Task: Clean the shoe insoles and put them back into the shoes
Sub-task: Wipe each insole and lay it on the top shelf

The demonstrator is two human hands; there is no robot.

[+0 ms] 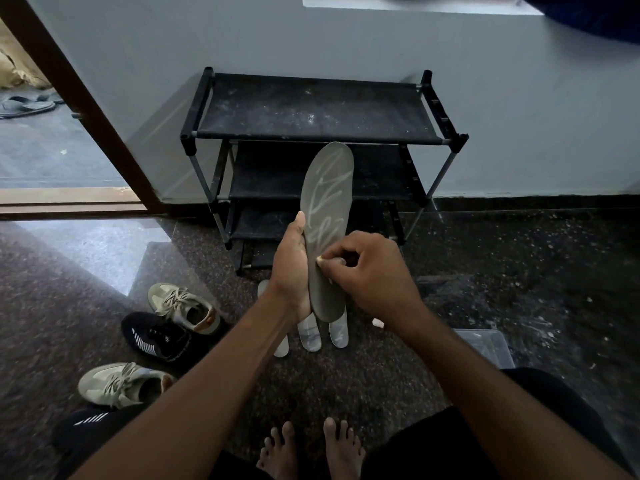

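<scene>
L grip (pixel 292 268) is clamped round the lower edge of the grey insole (pixel 327 209), upright in front of me. R grip (pixel 363 268) pinches a small pale bit (pixel 320 260) vs its face. Risk: too much push and the insole prob bends or slips, or the bit pops out. Count: 4 insoles, 1 held and 3 pale insoles (pixel 309 336) on the floor (pixel 381 375) just below the grips. 4 shoes (pixel 156 337) down-left of L grip, 2 beige, 2 black.

Grey streaked insole (pixel 327 188) upright, pale insoles (pixel 309 336) on floor, shoes (pixel 156 336) nearby
</scene>
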